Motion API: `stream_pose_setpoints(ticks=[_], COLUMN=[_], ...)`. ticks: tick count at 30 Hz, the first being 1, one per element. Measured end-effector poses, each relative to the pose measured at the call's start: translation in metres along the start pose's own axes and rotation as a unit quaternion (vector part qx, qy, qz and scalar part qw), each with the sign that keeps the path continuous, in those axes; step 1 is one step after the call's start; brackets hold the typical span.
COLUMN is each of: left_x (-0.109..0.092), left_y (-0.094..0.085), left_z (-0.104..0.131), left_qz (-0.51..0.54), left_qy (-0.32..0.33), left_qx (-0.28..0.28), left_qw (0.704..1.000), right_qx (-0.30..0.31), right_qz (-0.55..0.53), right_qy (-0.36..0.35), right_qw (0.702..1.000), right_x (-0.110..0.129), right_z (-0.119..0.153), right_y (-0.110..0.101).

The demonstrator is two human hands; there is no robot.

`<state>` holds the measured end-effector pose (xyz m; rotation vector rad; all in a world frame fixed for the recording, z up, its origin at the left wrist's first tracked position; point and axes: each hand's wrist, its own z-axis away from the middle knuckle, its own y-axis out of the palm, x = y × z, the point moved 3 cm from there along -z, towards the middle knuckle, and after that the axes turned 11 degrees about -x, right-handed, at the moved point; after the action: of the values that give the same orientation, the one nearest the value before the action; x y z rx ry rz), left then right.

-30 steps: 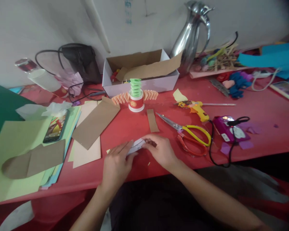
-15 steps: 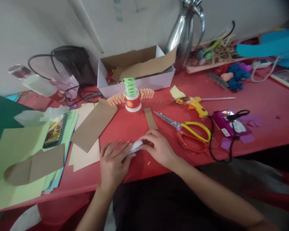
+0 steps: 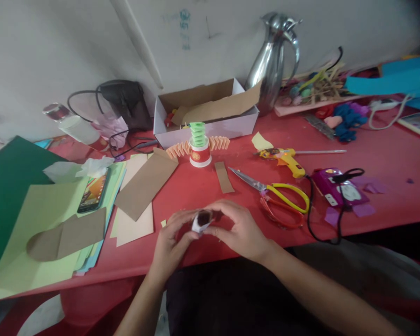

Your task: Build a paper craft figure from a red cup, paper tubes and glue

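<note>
Between my two hands is a small curved piece of card (image 3: pixel 201 221), whitish outside and dark brown inside. My left hand (image 3: pixel 173 238) grips its left side with thumb and fingers, and my right hand (image 3: pixel 240 228) pinches its right side. Its exact shape is partly covered by my fingers. Just beyond my hands lies a small cardboard strip (image 3: pixel 224 177). Behind that stands a red and white paper cup (image 3: pixel 200 155) with folded orange paper arms (image 3: pixel 220 143) and a green folded paper spring (image 3: pixel 197 134) on top.
To the right lie scissors (image 3: pixel 287 196), a yellow glue gun (image 3: pixel 283 158) and a purple power box (image 3: pixel 339 189). Cardboard (image 3: pixel 143 186), coloured paper sheets (image 3: pixel 49 205) and a phone (image 3: pixel 94 190) are on the left. An open box (image 3: pixel 210 129) and metal jug (image 3: pixel 269 65) stand behind.
The piece of card was lying low and flat between my fingers; now it is tipped up, showing its dark brown inside. Both hands have curled closer round it. The camera view has shifted slightly.
</note>
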<state>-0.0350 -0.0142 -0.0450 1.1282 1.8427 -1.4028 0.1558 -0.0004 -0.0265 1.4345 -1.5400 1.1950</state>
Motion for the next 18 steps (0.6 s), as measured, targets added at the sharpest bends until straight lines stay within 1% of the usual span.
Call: stream_pose_setpoints(ticks=[3, 5, 7, 10, 14, 16, 18], left_x=[-0.013, -0.017, -0.019, -0.025, -0.035, -0.037, -0.035], left_y=[-0.001, 0.0, 0.001, 0.003, 0.006, 0.007, 0.01], left_z=[-0.001, -0.001, 0.0, 0.0, 0.0, 0.001, 0.003], left_qz=[-0.033, -0.042, -0.053, -0.108, -0.186, -0.195, -0.181], left_qy=[0.1, 0.136, 0.155, 0.192, 0.234, 0.241, 0.24], left_qx=[-0.035, -0.055, -0.074, -0.1, -0.094, -0.098, -0.107], left_qw=[0.994, 0.988, 0.984, 0.97, 0.95, 0.946, 0.948], right_qx=[0.028, 0.041, 0.041, 0.031, 0.023, 0.024, 0.02], right_qz=[-0.006, -0.006, -0.01, -0.007, 0.003, 0.006, 0.007], right_qy=[-0.057, -0.069, -0.062, -0.04, -0.036, -0.042, -0.048], right_qw=[0.998, 0.997, 0.997, 0.999, 0.999, 0.999, 0.999], right_x=[0.022, 0.027, 0.024, 0.011, -0.001, -0.002, -0.003], right_z=[0.002, 0.002, 0.003, 0.006, 0.011, 0.012, 0.012], right_y=[-0.001, -0.002, -0.002, -0.002, -0.003, -0.003, -0.003])
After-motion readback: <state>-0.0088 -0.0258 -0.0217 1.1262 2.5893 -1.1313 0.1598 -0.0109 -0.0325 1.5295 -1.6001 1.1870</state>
